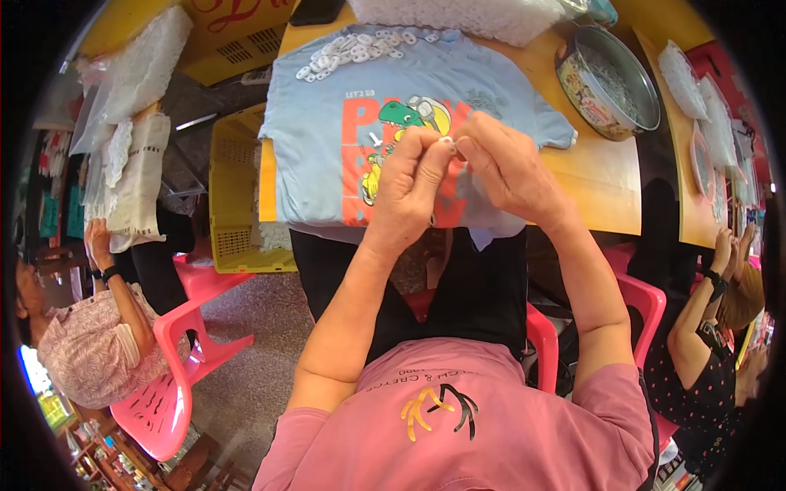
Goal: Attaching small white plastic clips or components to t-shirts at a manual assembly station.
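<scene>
Both hands raised together over the middle of the desk [606,188], fingertips meeting. Left hand [407,184] and right hand [509,168] each pinch a small white plastic piece [448,141] held between them; the piece is too small to tell its exact shape. Hands sit directly above a light blue child's T-shirt with a green dinosaur and red print [327,131], which lies flat on the wooden desk, its lower hem hanging over the near edge. At the far edge of the shirt, a loose heap of small white plastic rings or clips [352,51] rests on the fabric near the collar. Further back, a bulky clear bag of white pieces [458,16]. To the right on the desk, a round metal tin with a patterned side [610,82], tilted, holding pale small parts. Left of the desk, a yellow perforated plastic crate [233,196] stands just beside it. Pink plastic chairs [184,344] near the floor on the left. A seated person in a pale patterned top [90,344] at the left edge; another person in a dark dotted top [704,352] at the right edge, arms raised.
</scene>
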### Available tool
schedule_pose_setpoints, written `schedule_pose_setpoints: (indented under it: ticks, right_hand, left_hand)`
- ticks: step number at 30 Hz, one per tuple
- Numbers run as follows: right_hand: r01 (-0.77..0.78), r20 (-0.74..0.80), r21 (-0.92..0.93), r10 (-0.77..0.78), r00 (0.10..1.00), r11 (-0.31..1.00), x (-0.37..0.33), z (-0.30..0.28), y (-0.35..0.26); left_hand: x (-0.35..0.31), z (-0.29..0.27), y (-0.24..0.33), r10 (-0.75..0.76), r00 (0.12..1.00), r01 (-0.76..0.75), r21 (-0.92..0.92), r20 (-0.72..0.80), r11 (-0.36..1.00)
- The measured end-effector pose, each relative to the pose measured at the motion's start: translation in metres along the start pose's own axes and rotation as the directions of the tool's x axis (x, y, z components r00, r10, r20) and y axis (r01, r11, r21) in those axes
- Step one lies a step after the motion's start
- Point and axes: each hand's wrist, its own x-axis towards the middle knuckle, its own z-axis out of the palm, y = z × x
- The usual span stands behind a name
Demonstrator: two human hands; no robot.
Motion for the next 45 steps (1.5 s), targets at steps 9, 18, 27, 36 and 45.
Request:
schedule_pose_setpoints:
  ticks: [9,18,27,36,45]
  right_hand:
    - [-0.053,0.051,-0.001,0.053,0.997,0.999,0.002,-0.011,0.003]
    - [0.089,0.078,-0.025,-0.087,0.993,0.996,0.002,-0.007,0.008]
    - [0.099,0.107,-0.015,-0.097,0.990,0.995,0.005,-0.009,0.005]
    - [0.039,0.131,-0.026,-0.035,0.991,0.999,0.007,-0.008,0.002]
    - [-0.110,0.067,-0.127,0.119,0.991,0.986,0.082,-0.004,0.034]
  left_hand:
    - [0.002,0.003,-0.002,0.015,1.000,-0.014,-0.096,0.002,0.995]
    - [0.000,0.000,0.003,-0.029,0.999,0.029,-0.002,0.022,1.000]
    - [0.000,-0.001,0.001,-0.003,0.999,0.002,0.027,0.037,1.000]
    - [-0.001,0.002,0.004,0.008,1.000,-0.008,-0.006,0.008,1.000]
    - [-0.003,0.003,-0.005,0.005,0.994,-0.014,-0.077,-0.108,0.997]
